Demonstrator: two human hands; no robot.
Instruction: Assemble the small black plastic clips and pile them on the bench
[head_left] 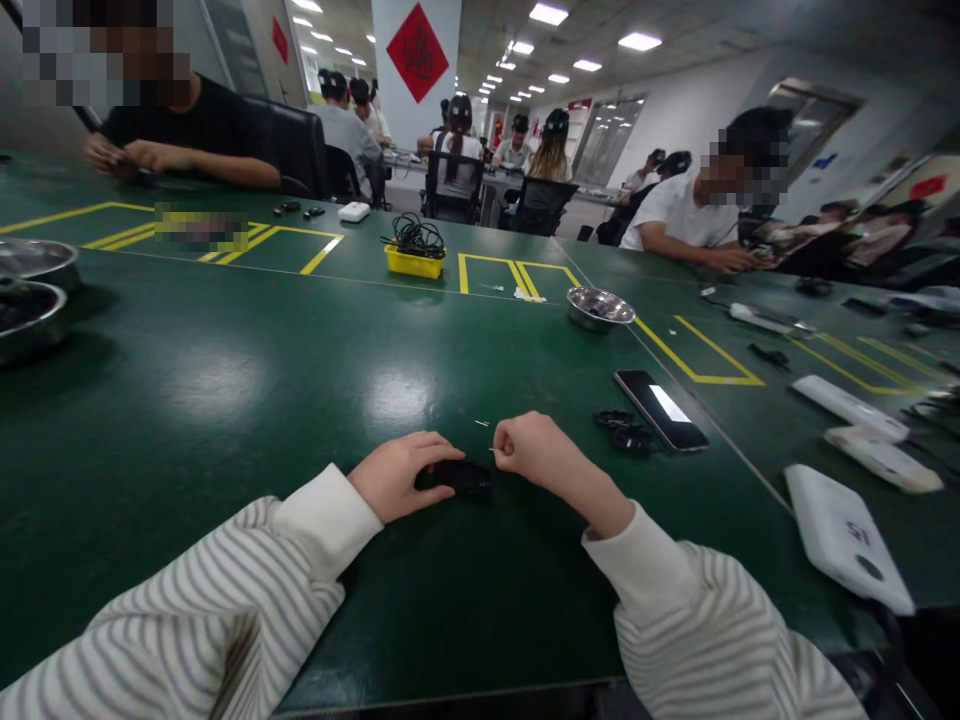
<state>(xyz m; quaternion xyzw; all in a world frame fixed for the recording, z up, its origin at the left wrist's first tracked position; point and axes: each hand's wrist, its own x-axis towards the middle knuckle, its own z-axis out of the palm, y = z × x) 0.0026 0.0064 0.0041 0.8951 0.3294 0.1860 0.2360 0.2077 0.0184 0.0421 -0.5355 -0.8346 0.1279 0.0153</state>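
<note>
My left hand point(405, 474) grips a small black plastic part point(466, 478) from its left side, thumb in front and fingers behind, on the green table. Just right of it, my right hand point(534, 450) is closed in a pinch. A thin, light, pin-like piece point(492, 450) pokes out from its fingertips toward the black part; its kind is too small to make out. Another thin silvery piece point(481, 423) lies on the table a little beyond both hands.
Right of my hands lie black parts point(624, 432) and a phone point(661, 410). White power banks point(847, 535) line the right side. Farther off stand a metal bowl point(600, 308) and a yellow box point(415, 262) of cables. More metal bowls point(34, 320) are at left. People sit across the table.
</note>
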